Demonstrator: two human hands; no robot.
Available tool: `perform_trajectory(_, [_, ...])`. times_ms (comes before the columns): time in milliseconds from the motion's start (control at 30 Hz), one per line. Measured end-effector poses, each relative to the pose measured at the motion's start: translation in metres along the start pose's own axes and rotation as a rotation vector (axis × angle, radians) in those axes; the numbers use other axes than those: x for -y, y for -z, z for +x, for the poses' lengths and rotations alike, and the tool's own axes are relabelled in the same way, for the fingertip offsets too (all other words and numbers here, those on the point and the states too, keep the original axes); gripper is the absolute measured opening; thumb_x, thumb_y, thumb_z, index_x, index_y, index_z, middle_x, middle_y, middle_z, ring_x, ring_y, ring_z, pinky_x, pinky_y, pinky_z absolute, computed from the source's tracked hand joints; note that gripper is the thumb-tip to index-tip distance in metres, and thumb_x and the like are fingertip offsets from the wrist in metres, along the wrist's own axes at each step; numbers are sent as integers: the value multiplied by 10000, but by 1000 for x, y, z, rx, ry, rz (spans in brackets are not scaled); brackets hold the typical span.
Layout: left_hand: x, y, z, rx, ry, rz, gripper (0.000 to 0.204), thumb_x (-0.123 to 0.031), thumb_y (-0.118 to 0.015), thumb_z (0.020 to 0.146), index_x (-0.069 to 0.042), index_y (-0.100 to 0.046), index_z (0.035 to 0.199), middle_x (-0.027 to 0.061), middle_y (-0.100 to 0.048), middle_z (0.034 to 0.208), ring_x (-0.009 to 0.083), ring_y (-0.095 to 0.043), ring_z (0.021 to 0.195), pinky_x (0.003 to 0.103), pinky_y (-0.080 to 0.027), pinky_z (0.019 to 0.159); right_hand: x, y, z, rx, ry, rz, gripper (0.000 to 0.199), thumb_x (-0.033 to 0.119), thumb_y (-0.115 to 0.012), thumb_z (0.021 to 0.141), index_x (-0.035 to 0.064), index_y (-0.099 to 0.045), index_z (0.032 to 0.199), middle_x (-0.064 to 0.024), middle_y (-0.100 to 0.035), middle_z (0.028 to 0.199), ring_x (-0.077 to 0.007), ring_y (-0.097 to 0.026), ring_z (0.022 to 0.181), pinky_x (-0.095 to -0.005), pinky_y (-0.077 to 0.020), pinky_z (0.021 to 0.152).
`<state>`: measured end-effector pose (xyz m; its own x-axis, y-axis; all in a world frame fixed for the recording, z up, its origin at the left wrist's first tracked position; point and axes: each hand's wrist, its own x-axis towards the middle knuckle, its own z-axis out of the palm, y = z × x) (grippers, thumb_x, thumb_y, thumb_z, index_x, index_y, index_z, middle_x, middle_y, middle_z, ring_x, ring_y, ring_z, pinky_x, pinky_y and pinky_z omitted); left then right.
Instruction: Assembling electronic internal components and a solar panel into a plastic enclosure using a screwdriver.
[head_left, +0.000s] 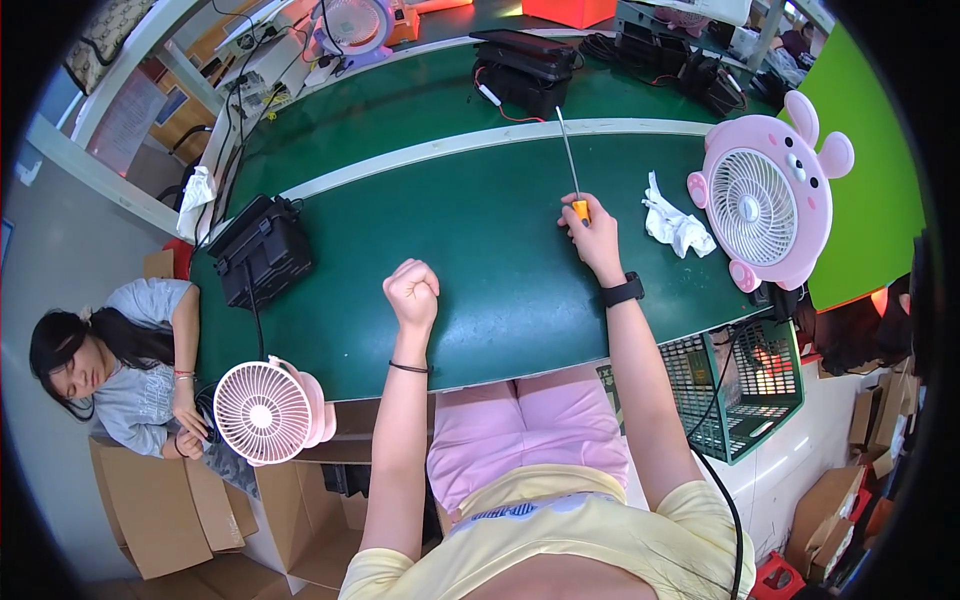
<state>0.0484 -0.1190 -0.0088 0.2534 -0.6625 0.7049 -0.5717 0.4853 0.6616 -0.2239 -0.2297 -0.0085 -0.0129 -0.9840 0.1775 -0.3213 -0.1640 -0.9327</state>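
Counts only. Fans: three — one pink animal-shaped fan at the desk's right end, one pink fan at the near left edge, one pale fan far back. Screwdrivers: one, orange-handled screwdriver. White crumpled cloths: two — cloth on the desk, second rag at the left end. Black boxes: one black box at left, more at the back, number unclear. Green wire baskets: one basket. People besides the wearer: one person seated left. Cardboard boxes: several, uncountable.
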Motion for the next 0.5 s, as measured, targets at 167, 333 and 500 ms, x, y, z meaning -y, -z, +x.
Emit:
perform_trajectory(167, [-1,-4,2,-6,-18,41,170,107,-426,612,-19,-487,517,69,-474,510,180,-468,510,308,-318,489,0,0,0,5,-2,4,209,182,-627,927,62,-667,1093,-52,-730,764,-125,-691,675,-266,-539,661])
perform_trajectory(333, [-5,-4,2,74,29,109,182,105,-436,643,-28,-533,563,88,-520,556,230,-516,552,349,-380,518,0,-1,0,12,6,4,206,178,-632,925,61,-667,1091,-51,-727,761,-122,-691,676,-265,-539,660])
perform_trajectory(500, [-7,-5,0,169,104,161,192,85,-479,698,-54,-577,608,88,-562,608,261,-565,607,382,-435,551,0,0,0,0,-7,14,200,170,-631,930,62,-669,1094,-47,-726,770,-115,-691,684,-259,-539,657])
